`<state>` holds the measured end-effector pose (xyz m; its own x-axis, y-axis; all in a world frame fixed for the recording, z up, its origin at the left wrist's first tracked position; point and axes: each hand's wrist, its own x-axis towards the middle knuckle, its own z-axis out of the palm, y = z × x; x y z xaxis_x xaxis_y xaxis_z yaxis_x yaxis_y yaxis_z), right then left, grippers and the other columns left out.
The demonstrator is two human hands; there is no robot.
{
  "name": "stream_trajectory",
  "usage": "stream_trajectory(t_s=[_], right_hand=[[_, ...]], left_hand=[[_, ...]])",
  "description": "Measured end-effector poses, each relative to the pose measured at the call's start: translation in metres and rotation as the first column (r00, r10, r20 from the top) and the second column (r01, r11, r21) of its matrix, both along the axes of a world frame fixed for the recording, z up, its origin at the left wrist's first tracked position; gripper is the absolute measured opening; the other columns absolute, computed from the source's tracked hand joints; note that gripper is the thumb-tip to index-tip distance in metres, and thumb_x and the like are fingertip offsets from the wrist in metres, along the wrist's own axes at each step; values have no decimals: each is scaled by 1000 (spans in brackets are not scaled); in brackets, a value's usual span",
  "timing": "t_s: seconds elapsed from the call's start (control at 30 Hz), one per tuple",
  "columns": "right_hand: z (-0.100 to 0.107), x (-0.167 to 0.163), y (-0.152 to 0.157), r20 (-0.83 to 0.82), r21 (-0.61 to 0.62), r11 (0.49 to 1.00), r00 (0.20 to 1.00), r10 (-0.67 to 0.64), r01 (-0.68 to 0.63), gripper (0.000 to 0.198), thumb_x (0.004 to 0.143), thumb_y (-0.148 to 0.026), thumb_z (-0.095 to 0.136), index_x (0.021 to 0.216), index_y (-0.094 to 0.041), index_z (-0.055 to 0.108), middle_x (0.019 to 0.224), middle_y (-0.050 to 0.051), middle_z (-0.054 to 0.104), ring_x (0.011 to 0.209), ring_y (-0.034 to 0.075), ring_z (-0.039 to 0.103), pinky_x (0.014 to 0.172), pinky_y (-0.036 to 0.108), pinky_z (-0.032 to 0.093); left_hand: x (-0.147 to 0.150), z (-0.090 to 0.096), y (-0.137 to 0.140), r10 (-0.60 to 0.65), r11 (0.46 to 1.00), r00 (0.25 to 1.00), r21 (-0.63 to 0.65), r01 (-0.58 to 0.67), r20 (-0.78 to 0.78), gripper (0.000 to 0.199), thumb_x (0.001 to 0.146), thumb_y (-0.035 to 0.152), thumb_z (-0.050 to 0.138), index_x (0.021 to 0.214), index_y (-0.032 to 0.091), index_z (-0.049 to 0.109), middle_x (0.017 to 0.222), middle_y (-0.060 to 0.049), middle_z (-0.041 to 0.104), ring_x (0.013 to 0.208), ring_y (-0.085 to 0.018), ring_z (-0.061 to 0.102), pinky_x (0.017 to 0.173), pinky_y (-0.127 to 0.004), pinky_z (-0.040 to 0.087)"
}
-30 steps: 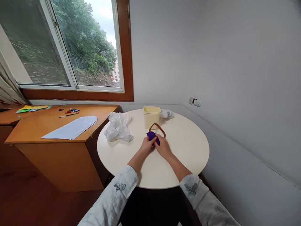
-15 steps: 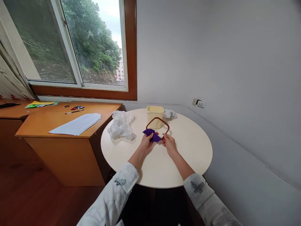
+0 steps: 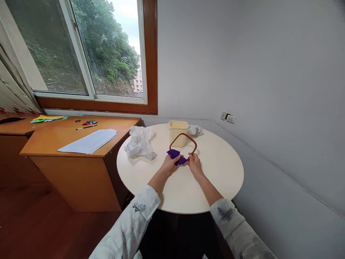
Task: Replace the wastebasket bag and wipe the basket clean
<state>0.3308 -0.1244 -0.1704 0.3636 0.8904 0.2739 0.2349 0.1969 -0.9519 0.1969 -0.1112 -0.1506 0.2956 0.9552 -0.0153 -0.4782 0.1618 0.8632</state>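
My left hand (image 3: 170,165) is closed around a bunched purple cloth (image 3: 174,154), with the thumb pressed on top of it. A brown square ring with rounded corners (image 3: 184,134) stands tilted up above the cloth, its lower edge partly hidden by cloth and fingers. My right hand (image 3: 194,164) pinches the ring at its lower right corner, close to the cloth's right end. Just behind the ring is a pale yellow bin (image 3: 178,126), upright on the round white table (image 3: 215,172).
A crumpled clear plastic bag (image 3: 140,142) lies on the table's left side, and another crumpled bag (image 3: 195,130) sits behind the bin. On the wooden desk (image 3: 43,144) at left are paper sheets (image 3: 88,141), a pen (image 3: 86,127) and coloured sheets. A wall socket (image 3: 230,118) is at right.
Both hands, the ring and the cloth have shifted slightly right. The cloth is bunched differently, its right end now drawn out toward my right hand.
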Motion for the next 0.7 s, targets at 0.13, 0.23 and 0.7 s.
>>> stream_trajectory(t_s=[0.13, 0.23, 0.7], right_hand=[[3, 6, -2, 58, 4, 999, 997, -44, 43, 31, 81, -41, 35, 94, -20, 55, 65, 0, 55, 60, 16, 52, 55, 27, 40], [5, 10, -4, 95, 14, 997, 993, -74, 73, 32, 83, -39, 32, 96, -20, 54, 68, 0, 54, 62, 15, 49, 57, 26, 38], [10, 28, -8, 58, -22, 997, 995, -76, 78, 36, 85, -41, 27, 91, -22, 57, 64, -1, 46, 57, 14, 44, 52, 24, 35]], left_hand=[[-4, -4, 6, 43, 999, 999, 17, -43, 4, 23, 70, 13, 70, 88, 9, 57, 88, -13, 68, 78, -20, 66, 81, -40, 51], [-7, -6, 9, 80, 996, 997, 38, -81, 17, 27, 69, 15, 71, 91, 11, 55, 88, -11, 68, 80, -20, 66, 81, -39, 51], [-12, 9, -1, 18, 993, 1000, 113, -20, 12, 42, 62, 22, 76, 97, 15, 53, 84, -8, 68, 79, -19, 66, 80, -39, 51]])
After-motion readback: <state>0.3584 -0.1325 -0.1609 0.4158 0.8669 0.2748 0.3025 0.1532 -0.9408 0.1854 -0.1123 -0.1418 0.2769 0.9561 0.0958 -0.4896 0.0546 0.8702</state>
